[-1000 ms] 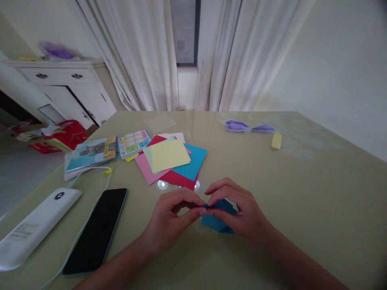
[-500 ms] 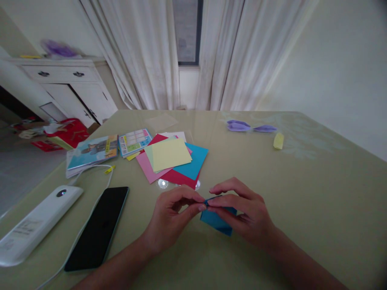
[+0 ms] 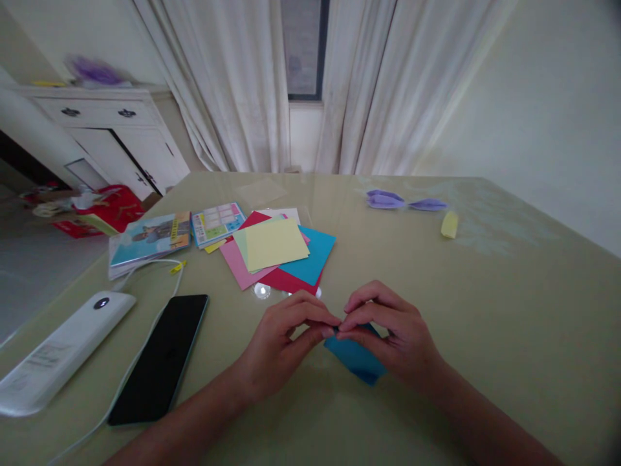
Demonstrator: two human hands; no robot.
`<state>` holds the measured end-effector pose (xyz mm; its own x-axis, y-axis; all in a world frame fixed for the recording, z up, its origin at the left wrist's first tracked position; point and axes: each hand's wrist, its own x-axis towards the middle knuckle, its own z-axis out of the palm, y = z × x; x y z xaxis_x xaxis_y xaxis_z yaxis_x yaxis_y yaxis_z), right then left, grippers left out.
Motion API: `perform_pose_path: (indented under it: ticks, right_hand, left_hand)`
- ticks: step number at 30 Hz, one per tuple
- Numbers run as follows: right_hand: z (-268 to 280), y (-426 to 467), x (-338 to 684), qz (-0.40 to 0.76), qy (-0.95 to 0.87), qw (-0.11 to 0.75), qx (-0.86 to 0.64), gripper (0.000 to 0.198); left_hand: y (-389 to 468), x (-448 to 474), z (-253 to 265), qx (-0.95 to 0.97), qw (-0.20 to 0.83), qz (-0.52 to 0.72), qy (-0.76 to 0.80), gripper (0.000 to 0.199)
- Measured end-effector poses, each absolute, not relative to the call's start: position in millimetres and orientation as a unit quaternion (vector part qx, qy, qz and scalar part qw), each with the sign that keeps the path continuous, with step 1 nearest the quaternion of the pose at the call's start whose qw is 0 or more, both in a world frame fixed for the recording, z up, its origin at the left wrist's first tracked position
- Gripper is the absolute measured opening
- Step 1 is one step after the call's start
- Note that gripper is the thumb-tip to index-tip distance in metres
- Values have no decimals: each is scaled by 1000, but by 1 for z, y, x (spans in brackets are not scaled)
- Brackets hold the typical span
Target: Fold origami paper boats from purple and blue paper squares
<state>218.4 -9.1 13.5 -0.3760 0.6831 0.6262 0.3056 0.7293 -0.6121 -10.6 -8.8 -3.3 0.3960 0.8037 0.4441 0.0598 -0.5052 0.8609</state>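
Note:
Between my two hands is a piece of folded blue paper [image 3: 356, 357], low over the near middle of the table. My left hand [image 3: 291, 340] pinches its upper left corner between thumb and fingers. Right beside that, my right hand [image 3: 392, 327] grips the same edge with thumb and fingertips, the two sets of fingertips almost touching. Most of the pinched fold is covered by the fingers. The paper's lower part hangs down below my right thumb, its bottom corner darker.
A fanned pile of coloured paper sheets [image 3: 276, 246] lies beyond my hands. To the left are booklets [image 3: 155, 239], a black phone [image 3: 160, 359], a white device [image 3: 63, 353] and a cable. Purple folded paper [image 3: 385, 199] and a small yellow piece [image 3: 449, 224] lie at the far right.
My fingertips have drawn closer together over the paper's corner. The blue paper's lower part has shifted slightly down and to the right. The camera view has moved a little.

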Motion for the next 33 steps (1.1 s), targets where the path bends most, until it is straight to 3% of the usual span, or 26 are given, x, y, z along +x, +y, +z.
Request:
perform_pose_path:
  ticks: [10,33]
  right_hand:
    - [17,-9,221,199,-804,466,-313,7]
    - [18,-10,219,212,-804,458,-316,8]
  left_hand:
    - [-12,-12,-9,771,369,441,273,26]
    - [-16,-6,-5,702,451,452,315,3]
